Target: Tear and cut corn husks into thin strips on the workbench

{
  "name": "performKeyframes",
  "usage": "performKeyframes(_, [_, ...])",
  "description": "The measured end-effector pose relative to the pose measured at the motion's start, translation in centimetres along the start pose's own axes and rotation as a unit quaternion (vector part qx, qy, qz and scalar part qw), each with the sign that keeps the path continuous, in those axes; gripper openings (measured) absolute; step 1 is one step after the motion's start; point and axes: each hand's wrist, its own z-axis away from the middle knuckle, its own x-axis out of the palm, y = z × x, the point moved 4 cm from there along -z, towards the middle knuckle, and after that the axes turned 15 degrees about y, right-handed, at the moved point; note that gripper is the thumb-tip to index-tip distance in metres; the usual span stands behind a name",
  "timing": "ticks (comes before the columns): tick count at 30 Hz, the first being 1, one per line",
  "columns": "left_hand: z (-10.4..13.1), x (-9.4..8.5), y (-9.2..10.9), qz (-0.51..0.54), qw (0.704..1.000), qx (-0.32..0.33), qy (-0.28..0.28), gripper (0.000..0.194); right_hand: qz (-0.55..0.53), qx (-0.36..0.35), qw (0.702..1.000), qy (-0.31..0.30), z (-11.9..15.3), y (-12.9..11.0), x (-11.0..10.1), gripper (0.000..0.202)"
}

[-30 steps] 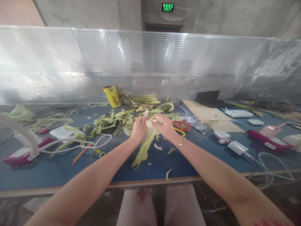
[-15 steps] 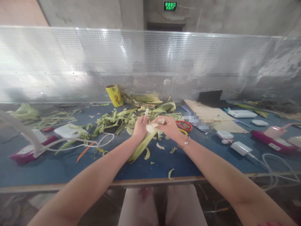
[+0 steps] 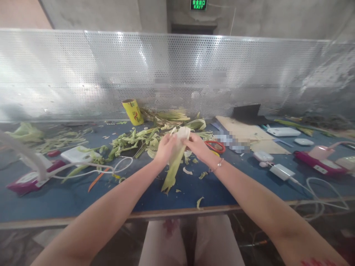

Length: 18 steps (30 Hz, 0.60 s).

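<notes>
A long corn husk (image 3: pixel 174 168), pale at its upper end and yellow-green lower down, hangs between my hands above the blue table. My left hand (image 3: pixel 165 147) is closed around its left side. With the fingers of my right hand (image 3: pixel 197 145) I pinch its upper right edge. Part of the husk is covered by my left fingers. Behind my hands lies a heap of green husk strips and twisted pieces (image 3: pixel 124 142). Small husk scraps (image 3: pixel 188 171) are scattered just below my right hand.
A yellow cardboard tube (image 3: pixel 133 112) stands at the back. Orange-handled scissors (image 3: pixel 216 146) lie beside my right hand. Purple power strips (image 3: pixel 318 162) with white cables sit at both sides. A perforated metal screen (image 3: pixel 177 74) closes off the table's rear.
The corn husk has been spread out flatter and its pale wide end now stands up between my hands. Its lower tip has swung to the right. My view has shifted slightly.
</notes>
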Motion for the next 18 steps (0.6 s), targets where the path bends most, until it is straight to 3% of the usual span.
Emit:
performKeyframes(2, [-0.2,-0.1,-0.1,-0.045,0.998,0.031,0.002,0.03,0.022,-0.018,1.0,0.006,0.0,-0.3,-0.1,0.024])
performKeyframes(6, [-0.5,-0.2,-0.7,-0.072,0.997,0.032,0.008,0.024,0.059,-0.086,0.994,0.035,0.0,-0.8,-0.3,0.029])
performKeyframes(12, [-0.4,-0.1,-0.9,-0.032,0.999,-0.007,0.005,0.027,0.072,-0.163,0.982,0.061,0.4,-1.4,-0.2,0.021])
performKeyframes(18, [0.0,-0.3,0.0,-0.086,0.996,0.034,0.022,0.031,0.095,-0.197,0.974,0.064,0.7,-1.9,-0.2,0.02])
